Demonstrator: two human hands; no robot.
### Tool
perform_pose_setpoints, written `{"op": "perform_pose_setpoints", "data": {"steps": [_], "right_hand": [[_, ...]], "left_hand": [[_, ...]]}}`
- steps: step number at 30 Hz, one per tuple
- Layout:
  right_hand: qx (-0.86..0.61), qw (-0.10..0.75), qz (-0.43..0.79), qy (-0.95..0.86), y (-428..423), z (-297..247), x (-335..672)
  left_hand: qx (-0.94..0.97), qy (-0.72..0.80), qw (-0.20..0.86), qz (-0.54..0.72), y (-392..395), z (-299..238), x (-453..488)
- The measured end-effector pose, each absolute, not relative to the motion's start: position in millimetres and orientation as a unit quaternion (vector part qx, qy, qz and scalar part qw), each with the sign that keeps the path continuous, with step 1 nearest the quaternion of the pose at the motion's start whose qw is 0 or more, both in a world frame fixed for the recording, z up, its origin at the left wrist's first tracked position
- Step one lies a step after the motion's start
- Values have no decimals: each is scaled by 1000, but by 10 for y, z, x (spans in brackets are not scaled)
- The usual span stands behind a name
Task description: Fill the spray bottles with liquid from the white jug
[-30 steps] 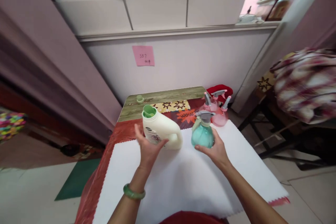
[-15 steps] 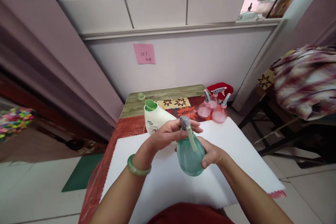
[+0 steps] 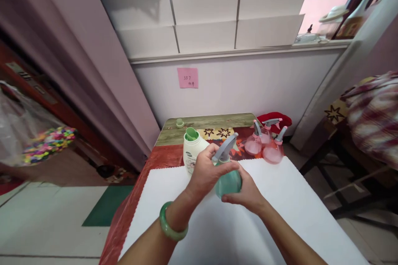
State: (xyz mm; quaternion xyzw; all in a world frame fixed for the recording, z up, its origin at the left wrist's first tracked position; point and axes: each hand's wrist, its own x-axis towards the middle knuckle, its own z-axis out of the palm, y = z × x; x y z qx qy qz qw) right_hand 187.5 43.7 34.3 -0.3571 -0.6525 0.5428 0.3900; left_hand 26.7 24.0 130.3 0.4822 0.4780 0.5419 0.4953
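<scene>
Compared with half a second ago, the grey sprayer head [image 3: 226, 148] now points toward the upper right. From the bottom edge we see the left forearm [image 3: 152, 238] and right forearm [image 3: 287, 230] slant inward. The right hand [image 3: 248, 192] cups the teal spray bottle [image 3: 228, 184] below centre; the left hand [image 3: 202, 176] curls about its neck, bottle between both. Beyond, we find a white jug [image 3: 193, 149].
</scene>
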Motion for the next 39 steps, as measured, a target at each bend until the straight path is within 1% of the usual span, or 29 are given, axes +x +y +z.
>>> {"op": "perform_pose_setpoints", "data": {"steps": [2,6,8,12,16,18,21,24,26,29,31,36,39], "right_hand": [[-365,387,545,-648,397,390,1842],[-343,378,562,-651,357,514,1809],[-351,374,555,-656,345,565,1787],[-397,379,518,-656,303,632,1727],[-424,401,483,-653,249,679,1674],[-436,420,465,-646,228,703,1644],[-459,445,435,-634,210,720,1593],[-488,449,420,-620,207,697,1556],[-489,445,422,-620,212,662,1551],[-479,443,426,-626,228,603,1568],[-478,443,425,-628,242,569,1583],[-484,441,410,-635,269,512,1603],[-486,438,411,-635,274,496,1612]], "left_hand": [[493,484,486,536,188,1349,230],[527,394,537,528,114,1412,47],[538,380,547,517,102,1433,-33],[551,410,507,521,122,1478,-88],[547,421,481,540,153,1527,-43],[543,439,445,561,168,1541,6],[524,478,357,607,195,1547,94],[510,487,304,641,214,1570,149],[494,466,321,660,213,1625,134],[453,427,374,687,194,1764,24],[432,405,385,708,179,1867,-91],[406,356,354,764,168,2030,-420],[344,346,331,808,175,2042,-662]]}}
